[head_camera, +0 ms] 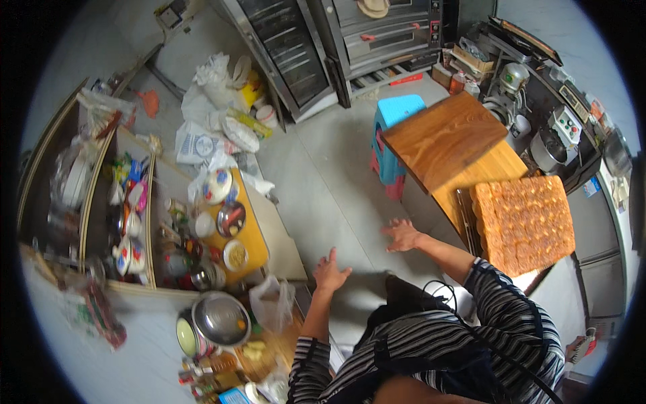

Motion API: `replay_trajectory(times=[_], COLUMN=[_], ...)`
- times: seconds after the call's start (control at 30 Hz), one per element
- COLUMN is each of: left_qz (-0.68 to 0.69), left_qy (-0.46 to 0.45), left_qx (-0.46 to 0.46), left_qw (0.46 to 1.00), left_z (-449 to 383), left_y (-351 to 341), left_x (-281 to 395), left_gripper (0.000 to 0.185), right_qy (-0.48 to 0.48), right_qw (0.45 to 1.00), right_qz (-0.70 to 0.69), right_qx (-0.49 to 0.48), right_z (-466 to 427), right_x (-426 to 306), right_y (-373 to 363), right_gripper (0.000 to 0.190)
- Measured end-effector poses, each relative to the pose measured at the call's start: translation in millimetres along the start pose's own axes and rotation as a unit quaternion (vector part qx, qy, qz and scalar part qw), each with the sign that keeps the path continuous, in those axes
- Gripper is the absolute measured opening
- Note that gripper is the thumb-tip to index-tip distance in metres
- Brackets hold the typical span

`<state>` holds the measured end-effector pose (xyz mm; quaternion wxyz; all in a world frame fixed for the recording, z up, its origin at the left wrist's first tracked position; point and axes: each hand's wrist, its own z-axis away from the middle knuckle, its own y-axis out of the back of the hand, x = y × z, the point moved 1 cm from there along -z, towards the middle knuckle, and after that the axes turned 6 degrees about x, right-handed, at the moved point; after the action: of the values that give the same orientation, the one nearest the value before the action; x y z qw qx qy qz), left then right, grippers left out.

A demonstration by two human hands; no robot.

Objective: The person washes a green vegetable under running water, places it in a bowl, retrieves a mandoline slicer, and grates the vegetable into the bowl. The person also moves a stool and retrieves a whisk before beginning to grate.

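My left hand (330, 271) is held out over the tiled floor, fingers spread, with nothing in it. My right hand (402, 235) reaches forward in the same way, empty, left of a wooden table (451, 194). On that table lies a big slab of golden-brown baked buns (525, 222), beside a dark metal tray edge (467, 222). A brown wooden board (446, 136) covers the table's far part. Neither hand touches any of these.
A blue plastic stool (398, 113) stands beyond the table. Ovens (388, 43) line the far wall. Mixers (550, 144) are at the right. To the left, a small yellow-topped table (252, 222) holds bowls, near plastic sacks (202, 144). A steel bowl (221, 318) sits at the lower left.
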<state>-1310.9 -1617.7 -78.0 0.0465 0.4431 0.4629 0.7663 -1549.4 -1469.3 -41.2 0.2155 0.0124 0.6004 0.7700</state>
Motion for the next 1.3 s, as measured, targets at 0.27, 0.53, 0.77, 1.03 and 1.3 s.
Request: replay_trajectory(times=[0.27, 0.53, 0.77, 1.03, 1.3], left_qz=[-0.020, 0.053, -0.024, 0.036, 0.073], left_qy=[0.046, 0.009, 0.175, 0.206, 0.042], left_qx=[-0.026, -0.013, -0.102, -0.110, -0.073], left_qw=[0.998, 0.998, 0.979, 0.972, 0.994], left_z=[-201.1, -361.6, -471.6, -708.2, -934.5], left_y=[68.7, 101.3, 126.3, 182.7, 191.2], left_x=[-15.1, -86.8, -159.1, -150.1, -79.9], left_gripper=[0.084, 0.071, 0.071, 0.070, 0.058], right_qy=[0.049, -0.026, -0.143, -0.234, -0.226], right_qw=[0.849, 0.888, 0.826, 0.760, 0.547], right_qz=[-0.527, -0.425, -0.503, -0.512, -0.707], right_qx=[0.015, 0.175, 0.211, 0.325, 0.387], right_z=[-184.1, -340.6, -460.5, -590.8, -671.8], right_x=[68.1, 142.8, 202.3, 301.0, 435.6], right_y=[51.4, 145.5, 213.1, 288.7, 397.7], right_gripper=[0.046, 0.033, 0.028, 0.027, 0.018])
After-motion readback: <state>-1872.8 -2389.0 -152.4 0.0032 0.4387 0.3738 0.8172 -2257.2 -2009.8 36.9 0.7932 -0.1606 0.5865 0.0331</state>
